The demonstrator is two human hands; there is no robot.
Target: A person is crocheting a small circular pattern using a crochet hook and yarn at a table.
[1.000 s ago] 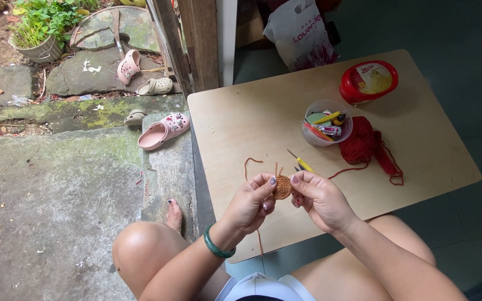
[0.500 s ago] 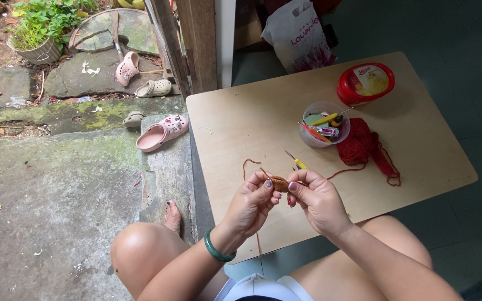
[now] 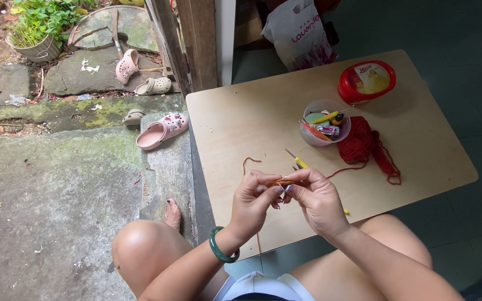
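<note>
My fingers (image 3: 279,190) were pinched together from both sides on a small brown crochet piece (image 3: 284,181), the left hand (image 3: 254,202) gripping its near edge and the right hand (image 3: 318,202) closing on the other, so the piece sat edge-on between them, over the worktop (image 3: 263,120). I could not tell whether the right hand also held a hook; a yellow-handled one (image 3: 297,160) lay on the worktop just beyond the piece, its tip pointing away from me. A thin brown strand (image 3: 247,163) curled off the piece to the left, and another hung down past my left wrist, where I wore a green bangle (image 3: 219,251).

I judged that I was in the middle of working a stitch or turning the piece. Any next move would have called for a steady left-hand pinch while the right fingers fed the strand without letting it slip.

Farther out from the piece, a clear cup (image 3: 324,124) of small tools stood toward the far right, touching a heap of red yarn (image 3: 365,143) whose loose end trailed back toward my right hand. Beyond the cup stood a red tub (image 3: 366,81). Well left of the piece, off the worktop, a pink clog (image 3: 162,130) rested on the stone step (image 3: 46,167).
</note>
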